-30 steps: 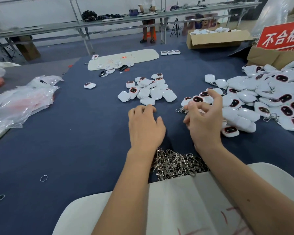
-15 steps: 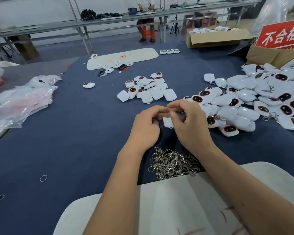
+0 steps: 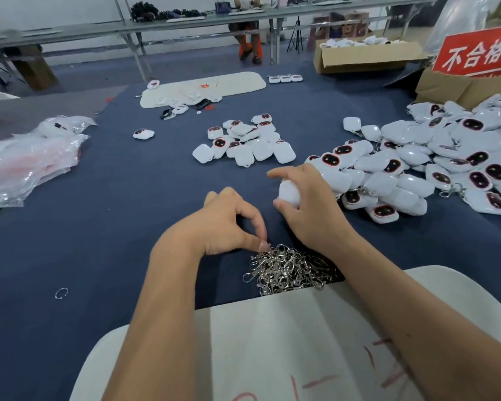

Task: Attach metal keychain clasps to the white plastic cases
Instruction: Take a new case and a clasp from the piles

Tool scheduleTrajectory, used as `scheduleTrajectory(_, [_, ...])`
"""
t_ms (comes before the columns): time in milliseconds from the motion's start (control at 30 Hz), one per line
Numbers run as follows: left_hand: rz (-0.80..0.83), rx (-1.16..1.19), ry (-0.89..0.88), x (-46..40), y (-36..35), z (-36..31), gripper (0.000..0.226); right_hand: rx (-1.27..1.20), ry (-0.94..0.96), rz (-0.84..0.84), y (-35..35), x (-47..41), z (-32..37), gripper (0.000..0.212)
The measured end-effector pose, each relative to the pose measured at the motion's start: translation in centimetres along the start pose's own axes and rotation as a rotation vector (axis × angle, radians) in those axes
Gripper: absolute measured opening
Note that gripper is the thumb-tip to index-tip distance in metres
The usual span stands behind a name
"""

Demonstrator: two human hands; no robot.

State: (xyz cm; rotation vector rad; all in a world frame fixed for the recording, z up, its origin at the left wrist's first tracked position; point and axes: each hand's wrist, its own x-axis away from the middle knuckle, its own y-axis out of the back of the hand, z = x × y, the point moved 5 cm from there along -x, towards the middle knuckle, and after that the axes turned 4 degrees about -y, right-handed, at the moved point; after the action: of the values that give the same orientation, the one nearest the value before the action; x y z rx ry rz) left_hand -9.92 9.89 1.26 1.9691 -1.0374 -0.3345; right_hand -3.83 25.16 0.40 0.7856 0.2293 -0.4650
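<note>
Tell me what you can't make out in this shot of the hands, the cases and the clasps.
1. White case, head view: the right hand wraps it, hiding any clasp.
2. Left hand fingertips at the clasp pile: too small to tell if one clasp is pinched.
3. Red sign: cut off by the right edge.
4. Person at the far bench: hidden above the legs by the bench top.

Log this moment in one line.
left hand: pinching at clasps | right hand: holds case | clasp not yet attached
</note>
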Motion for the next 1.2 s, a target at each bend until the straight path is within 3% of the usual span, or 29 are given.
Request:
scheduleTrajectory(133, [-0.041,0.103,-0.035,-0.1,0.2,0.4,0.016,-0.126,-0.022,-0.013,0.1,0.1,0.3,0.045])
scheduleTrajectory(267, [-0.363,0.369,-0.038,-0.7,0.9,1.0,0.014,-0.313,-0.033,0.07,-0.2,0.1,0.5,0.014])
scheduleTrajectory(367, [-0.475,0.559,-0.01,-1.4,0.5,1.2,0.011,-0.312,-0.011,0.147,-0.7,0.2,0.8,0.005])
scheduleTrajectory(600, [-0.464,0.719,-0.015,-2.4,-0.5,1.2,0.017,-0.322,-0.066,0.076,-0.8,-0.2,-0.4,0.004])
scheduleTrajectory(833, [-0.462,0.729,-0.004,-2.3,-0.4,1.0,0.024,-0.345,-0.09,0.074,-0.6,-0.5,-0.7,0.014])
scheduleTrajectory(1067, [-0.49,0.841,-0.017,-2.1,0.0,0.9,0.021,-0.5,-0.046,0.21,-1.1,-0.4,-0.5,0.005])
scheduleTrajectory(1200, [-0.502,0.81,0.002,-2.0,0.1,1.2,0.023,-0.471,-0.054,0.224,-1.3,-0.4,-1.0,0.012])
